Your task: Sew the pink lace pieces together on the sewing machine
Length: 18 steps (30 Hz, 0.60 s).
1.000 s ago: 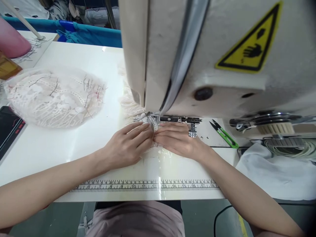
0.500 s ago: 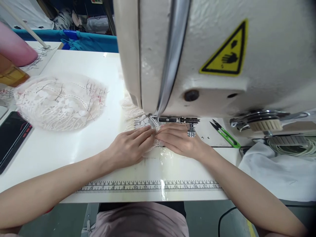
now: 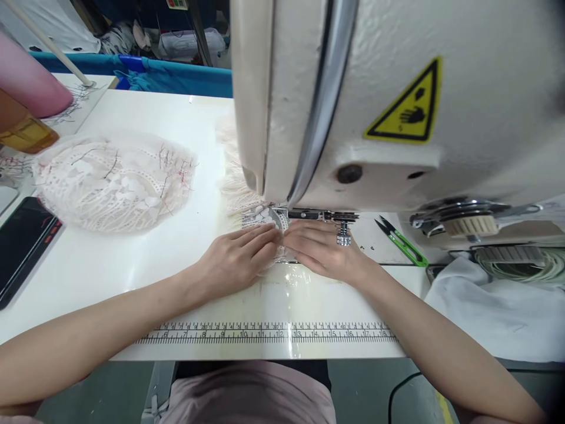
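Cream lace fabric [image 3: 247, 197] lies gathered beneath the sewing machine head, with part of it under the presser foot [image 3: 304, 214]. My left hand [image 3: 241, 256] rests on the lace to the left of the foot; its fingers are together and closed on the edge, the thumb hidden beneath. From the other side, my right hand [image 3: 326, 250] lies flat, fingers stretched out over the fabric by the foot, partly behind a metal thumbscrew [image 3: 343, 234]. The two sets of fingertips nearly meet. The needle point cannot be made out.
Another cream lace piece [image 3: 115, 182] lies left, near a phone [image 3: 26, 247] and a pink thread cone [image 3: 35, 79]. Green thread snips [image 3: 404, 242] sit right of my right hand. White cloth [image 3: 494, 312] hangs over the right side. A printed ruler [image 3: 265, 334] runs along the front edge.
The view has shifted slightly, so the machine head appears a little farther right. Both hands stay at the lace in nearly the same places.
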Tool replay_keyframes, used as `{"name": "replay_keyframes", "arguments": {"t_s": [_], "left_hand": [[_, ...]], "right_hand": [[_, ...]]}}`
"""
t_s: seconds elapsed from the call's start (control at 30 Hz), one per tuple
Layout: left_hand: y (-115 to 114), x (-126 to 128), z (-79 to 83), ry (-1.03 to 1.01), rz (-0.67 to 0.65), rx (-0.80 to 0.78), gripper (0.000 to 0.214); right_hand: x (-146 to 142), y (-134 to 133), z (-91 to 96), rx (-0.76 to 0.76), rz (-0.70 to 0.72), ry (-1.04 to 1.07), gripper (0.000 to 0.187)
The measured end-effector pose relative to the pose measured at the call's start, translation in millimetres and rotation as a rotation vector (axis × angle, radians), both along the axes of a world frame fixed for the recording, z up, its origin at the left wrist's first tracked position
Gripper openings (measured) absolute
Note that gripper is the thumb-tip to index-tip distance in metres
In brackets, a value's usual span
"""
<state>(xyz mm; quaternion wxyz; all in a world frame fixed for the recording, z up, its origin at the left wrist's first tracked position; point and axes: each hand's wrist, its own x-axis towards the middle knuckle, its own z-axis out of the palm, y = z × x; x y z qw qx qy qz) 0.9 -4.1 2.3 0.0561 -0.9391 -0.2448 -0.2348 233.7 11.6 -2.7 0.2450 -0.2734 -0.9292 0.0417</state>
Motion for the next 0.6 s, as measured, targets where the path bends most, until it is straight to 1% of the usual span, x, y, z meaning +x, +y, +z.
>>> {"name": "replay_keyframes", "arguments": {"t_s": [0.1,0.2,0.3,0.5,0.6], "left_hand": [[-0.2,-0.9,1.5,-0.003,0.016,0.022,0.021],[-0.2,-1.5,2.3,-0.012,0.058,0.035,0.018],[1.0,-2.1,3.0,-0.014,0.096,0.012,0.015],[5.4,-4.2,3.9,-0.015,0.154,-0.005,0.016],[6.9,-4.9,2.9,-0.009,0.159,-0.016,0.016]], "right_hand": [[-4.9,-3.5,-2.6,0.039,0.027,0.019,0.016],[-9.8,-7.8,-5.6,0.081,-0.009,-0.013,0.017],[-13.6,-10.7,-6.2,0.104,-0.032,-0.052,0.020],[-17.0,-9.7,-4.6,0.082,-0.054,-0.065,0.020],[-16.0,-6.5,-6.9,0.070,-0.026,-0.051,0.020]]}}
